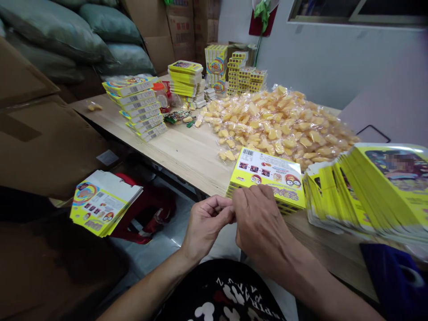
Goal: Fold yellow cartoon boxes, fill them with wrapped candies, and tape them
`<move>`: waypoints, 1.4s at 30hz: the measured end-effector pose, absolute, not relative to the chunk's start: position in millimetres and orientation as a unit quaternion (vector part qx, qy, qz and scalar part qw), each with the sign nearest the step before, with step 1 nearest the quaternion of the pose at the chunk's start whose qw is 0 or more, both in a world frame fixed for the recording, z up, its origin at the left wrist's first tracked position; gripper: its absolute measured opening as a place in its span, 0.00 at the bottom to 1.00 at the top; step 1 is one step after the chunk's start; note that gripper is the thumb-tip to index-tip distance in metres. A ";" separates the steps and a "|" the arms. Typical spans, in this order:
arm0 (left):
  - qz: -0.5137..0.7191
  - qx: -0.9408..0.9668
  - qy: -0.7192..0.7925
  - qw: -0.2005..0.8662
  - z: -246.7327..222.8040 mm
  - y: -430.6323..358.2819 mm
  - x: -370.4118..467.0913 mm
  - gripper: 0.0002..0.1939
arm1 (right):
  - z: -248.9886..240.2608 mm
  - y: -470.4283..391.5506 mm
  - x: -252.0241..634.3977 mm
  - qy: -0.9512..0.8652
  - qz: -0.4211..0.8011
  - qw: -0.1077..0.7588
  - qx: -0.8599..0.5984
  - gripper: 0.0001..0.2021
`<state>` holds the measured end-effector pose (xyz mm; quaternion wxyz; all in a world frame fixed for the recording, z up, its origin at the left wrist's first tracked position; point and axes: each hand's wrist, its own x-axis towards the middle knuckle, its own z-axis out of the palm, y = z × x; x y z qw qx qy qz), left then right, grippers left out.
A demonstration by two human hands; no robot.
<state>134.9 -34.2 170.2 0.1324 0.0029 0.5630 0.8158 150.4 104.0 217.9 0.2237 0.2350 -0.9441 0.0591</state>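
Observation:
My left hand (209, 223) is closed, its thumb and forefinger pinched together just off the table's front edge. Beside it, my right hand (259, 218) has its fingers curled down, and the fingertips of both hands meet. Whatever lies between them is too small or too hidden to make out. Right behind my hands is a yellow and white printed box (267, 171) with cartoon faces and a barcode, its front partly covered by my right hand. A large heap of yellow pieces in clear wrappers (267, 120) spreads behind that box.
Flat yellow cartons (364, 191) lean in a row at right, above a blue object (391, 276). A stepped stack of boxes (143, 109) stands at the table's left edge. Cartons (100, 203) lie on a red stool (150, 223). Brown cardboard boxes (40, 147) crowd the left.

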 end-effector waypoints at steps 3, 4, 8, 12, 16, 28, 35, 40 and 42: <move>0.821 0.008 0.550 0.152 166.8 -34.5 134.0 0.13 | 215.0 111.2 148.4 -0.948 0.163 0.174 0.213 0.09; 0.824 0.010 0.544 0.158 166.1 -34.4 133.6 0.13 | 214.0 113.6 147.2 -0.946 0.201 0.156 0.203 0.09; 0.838 0.008 0.516 0.178 166.5 -32.6 132.3 0.10 | 210.2 118.7 142.4 -0.924 0.332 0.099 0.158 0.06; 0.856 0.003 0.486 0.180 167.7 -29.5 132.4 0.09 | 206.3 119.0 139.2 -0.895 0.424 0.063 0.124 0.05; 0.862 -0.011 0.477 0.170 167.2 -29.8 131.7 0.09 | 200.9 126.4 134.2 -0.884 0.447 0.099 0.096 0.06; 0.865 -0.018 0.480 0.146 165.0 -28.3 131.3 0.08 | 222.2 117.1 152.4 -0.955 0.214 0.135 0.154 0.07; 0.846 0.002 0.522 0.108 167.5 -31.2 131.4 0.07 | 224.8 112.6 151.7 -0.960 0.130 0.165 0.185 0.09; 0.840 0.012 0.529 0.119 165.6 -31.4 129.8 0.08 | 224.6 115.9 148.0 -0.958 0.175 0.121 0.195 0.08; 0.846 0.014 0.518 0.127 163.4 -30.6 129.5 0.08 | 223.3 116.8 146.0 -0.958 0.186 0.102 0.193 0.08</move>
